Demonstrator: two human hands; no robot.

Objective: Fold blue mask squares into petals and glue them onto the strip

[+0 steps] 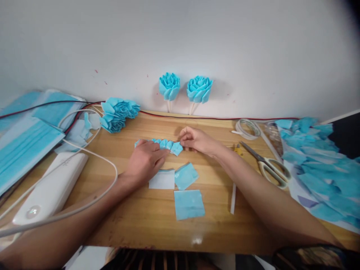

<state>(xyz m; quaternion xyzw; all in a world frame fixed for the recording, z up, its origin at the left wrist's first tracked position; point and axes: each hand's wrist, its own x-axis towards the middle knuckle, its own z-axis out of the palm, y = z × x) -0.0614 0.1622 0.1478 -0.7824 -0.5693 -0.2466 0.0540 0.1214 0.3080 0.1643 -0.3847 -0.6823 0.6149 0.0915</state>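
Observation:
A row of folded blue petals (pixel 165 144) lies across the middle of the wooden table. My left hand (pixel 144 159) rests over its left part, fingers curled and pressing it down, hiding some of the petals. At the right end, my right hand (pixel 195 140) pinches the edge of the last folded petal (pixel 176 149) between thumb and fingers. Nearer me lie a white piece (pixel 161 180) with a blue edge, a tilted blue square (pixel 186 176) and another blue square (pixel 189 204).
Two blue fabric roses (pixel 169 86) on sticks stand against the wall; more roses (pixel 118 114) lie left. Scissors (pixel 271 167), a tape roll (pixel 247 129) and blue pieces (pixel 317 161) are right. Blue masks (pixel 28 146), a white device (pixel 52 187) and a looping cable (pixel 112 165) are left.

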